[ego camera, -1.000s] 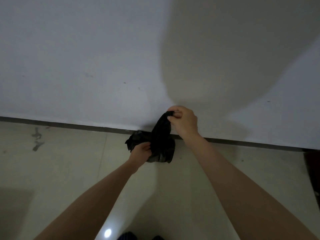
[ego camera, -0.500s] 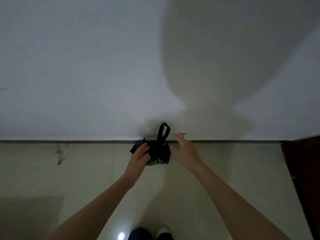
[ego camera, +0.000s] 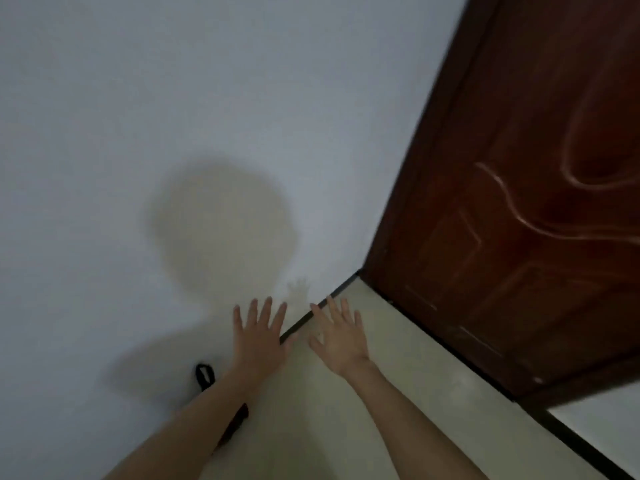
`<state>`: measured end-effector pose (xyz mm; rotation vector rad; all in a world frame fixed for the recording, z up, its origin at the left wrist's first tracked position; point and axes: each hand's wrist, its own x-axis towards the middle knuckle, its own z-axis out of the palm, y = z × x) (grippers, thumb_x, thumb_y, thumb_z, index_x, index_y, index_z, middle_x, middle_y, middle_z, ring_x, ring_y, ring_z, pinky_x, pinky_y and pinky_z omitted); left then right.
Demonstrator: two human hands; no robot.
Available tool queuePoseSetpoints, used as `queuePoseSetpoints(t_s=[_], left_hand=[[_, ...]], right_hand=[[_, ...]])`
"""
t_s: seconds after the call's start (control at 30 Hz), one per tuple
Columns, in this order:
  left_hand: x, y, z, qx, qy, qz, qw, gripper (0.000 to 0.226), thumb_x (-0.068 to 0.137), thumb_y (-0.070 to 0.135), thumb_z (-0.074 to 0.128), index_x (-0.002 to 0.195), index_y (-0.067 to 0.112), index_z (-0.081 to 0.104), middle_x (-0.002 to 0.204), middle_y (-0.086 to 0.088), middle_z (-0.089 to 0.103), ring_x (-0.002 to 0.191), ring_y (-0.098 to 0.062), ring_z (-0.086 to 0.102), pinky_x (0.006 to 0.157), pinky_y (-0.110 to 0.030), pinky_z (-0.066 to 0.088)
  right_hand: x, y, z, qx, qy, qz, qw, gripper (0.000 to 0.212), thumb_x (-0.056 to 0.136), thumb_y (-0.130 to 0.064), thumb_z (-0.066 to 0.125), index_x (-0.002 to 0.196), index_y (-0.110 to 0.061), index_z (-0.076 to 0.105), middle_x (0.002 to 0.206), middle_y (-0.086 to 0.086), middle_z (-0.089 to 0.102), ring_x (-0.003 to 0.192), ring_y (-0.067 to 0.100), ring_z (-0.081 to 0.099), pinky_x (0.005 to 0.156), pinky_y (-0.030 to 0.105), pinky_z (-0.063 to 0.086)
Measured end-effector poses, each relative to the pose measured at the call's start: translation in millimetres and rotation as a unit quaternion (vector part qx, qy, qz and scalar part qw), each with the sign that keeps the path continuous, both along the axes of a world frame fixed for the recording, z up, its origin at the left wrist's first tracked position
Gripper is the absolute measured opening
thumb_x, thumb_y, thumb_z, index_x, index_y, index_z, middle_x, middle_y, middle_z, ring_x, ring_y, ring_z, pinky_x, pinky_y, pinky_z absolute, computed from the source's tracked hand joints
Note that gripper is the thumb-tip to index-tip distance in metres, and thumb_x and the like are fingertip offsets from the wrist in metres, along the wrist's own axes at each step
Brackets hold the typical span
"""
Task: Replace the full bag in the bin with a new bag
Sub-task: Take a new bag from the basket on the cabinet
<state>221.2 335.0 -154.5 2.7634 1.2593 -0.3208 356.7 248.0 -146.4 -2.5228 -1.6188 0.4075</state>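
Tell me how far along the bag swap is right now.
Done: the tied black bag sits on the floor by the wall, mostly hidden behind the left forearm. In hand: nothing; the left hand and right hand are open and empty. Left: fitting a new bag; no bin or fresh bag is in view.

A plain white wall point(ego camera: 173, 116) fills the left and upper view. A dark skirting strip point(ego camera: 304, 322) runs along its base where it meets the pale, glossy floor point(ego camera: 398, 375). A reddish-brown panelled wooden door point(ego camera: 519, 220) stands at right, meeting the wall at a corner. Lighting is dim; a rounded shadow point(ego camera: 221, 220) lies on the wall.
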Motion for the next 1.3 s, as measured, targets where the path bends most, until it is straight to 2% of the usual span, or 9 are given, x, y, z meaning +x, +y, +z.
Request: queuePoseSetpoints(t_s=[0.07,0.13,0.23,0.37,0.53,0.63,0.77,0.97,1.3], left_hand=[[41.7,-28.2,44.7,0.012,-0.027,-0.067,0.997,0.091,0.068,0.069,-0.026,0.145,0.028,-0.002,0.158,-0.002,0.003,0.145,-0.028,0.003,0.108,-0.052,-0.023],[87.2,-71.3,82.6,0.02,-0.056,-0.153,0.986,0.076,0.081,0.064,-0.002,0.146,0.026,0.004,0.158,-0.004,0.009,0.144,-0.029,0.007,0.114,-0.055,-0.003],[156.5,-173.4,129.2,0.04,-0.094,-0.307,0.946,0.071,0.085,0.063,0.007,0.146,0.026,0.007,0.157,-0.005,0.013,0.144,-0.028,0.008,0.115,-0.054,0.001],[204.0,-366.5,167.4,0.048,-0.132,-0.498,0.856,0.066,0.089,0.06,0.015,0.146,0.027,0.004,0.158,-0.003,0.01,0.144,-0.026,0.005,0.116,-0.051,0.001],[176.8,-603.0,191.1,0.019,-0.171,-0.668,0.724,0.068,0.088,0.061,0.013,0.146,0.026,0.007,0.157,-0.005,0.01,0.144,-0.028,0.006,0.115,-0.051,0.004],[134.7,-726.5,201.5,-0.007,-0.182,-0.735,0.653,0.071,0.085,0.062,0.007,0.145,0.024,0.012,0.156,-0.006,0.014,0.142,-0.028,0.01,0.114,-0.05,0.007],[74.9,-866.2,202.9,-0.041,-0.195,-0.795,0.573,0.066,0.088,0.06,0.023,0.144,0.026,0.015,0.155,-0.007,0.018,0.141,-0.03,0.014,0.114,-0.051,0.013],[12.8,-1018.1,195.1,-0.059,-0.163,-0.86,0.48,0.066,0.089,0.06,0.021,0.146,0.029,0.006,0.158,-0.006,0.007,0.145,-0.028,0.002,0.116,-0.05,-0.001],[30.1,-1241.6,178.7,-0.085,-0.127,-0.898,0.413,0.064,0.091,0.057,0.021,0.146,0.028,0.006,0.157,-0.007,0.01,0.144,-0.029,0.005,0.117,-0.05,0.004]], right_hand=[[29.5,-56.9,33.4,0.015,-0.003,-0.11,0.994,0.063,0.093,-0.051,0.032,0.147,-0.032,0.005,0.159,0.006,-0.001,0.144,0.029,-0.011,0.116,0.05,-0.003],[56.0,-128.8,63.4,0.035,-0.008,-0.222,0.974,0.064,0.091,-0.053,0.033,0.147,-0.033,0.007,0.159,0.006,0.0,0.144,0.031,-0.012,0.116,0.05,-0.003],[76.2,-257.8,99.6,0.073,-0.034,-0.378,0.922,0.064,0.09,-0.054,0.035,0.146,-0.035,0.01,0.159,0.005,0.002,0.144,0.032,-0.01,0.116,0.051,-0.002],[55.8,-441.2,138.4,0.087,-0.084,-0.556,0.822,0.064,0.091,-0.054,0.034,0.146,-0.033,0.011,0.159,0.008,0.004,0.144,0.034,-0.008,0.115,0.053,0.001],[-27.7,-654.1,162.2,0.078,-0.124,-0.712,0.687,0.063,0.089,-0.053,0.037,0.145,-0.031,0.018,0.157,0.009,0.013,0.144,0.035,-0.001,0.115,0.054,0.006],[-96.5,-767.5,170.7,0.041,-0.146,-0.774,0.615,0.063,0.088,-0.052,0.04,0.144,-0.03,0.02,0.157,0.01,0.013,0.144,0.037,0.0,0.114,0.057,0.005],[-187.8,-885.0,181.7,0.011,-0.151,-0.839,0.522,0.064,0.089,-0.053,0.039,0.145,-0.03,0.018,0.158,0.01,0.007,0.144,0.035,-0.006,0.115,0.055,0.001],[-272.9,-1011.3,179.6,-0.003,-0.148,-0.898,0.414,0.063,0.09,-0.052,0.037,0.146,-0.031,0.016,0.158,0.011,0.007,0.144,0.036,-0.006,0.115,0.055,0.002],[-278.3,-1218.0,155.5,-0.031,-0.126,-0.938,0.321,0.063,0.09,-0.052,0.037,0.145,-0.031,0.015,0.158,0.011,0.009,0.144,0.035,-0.005,0.114,0.056,0.003]])
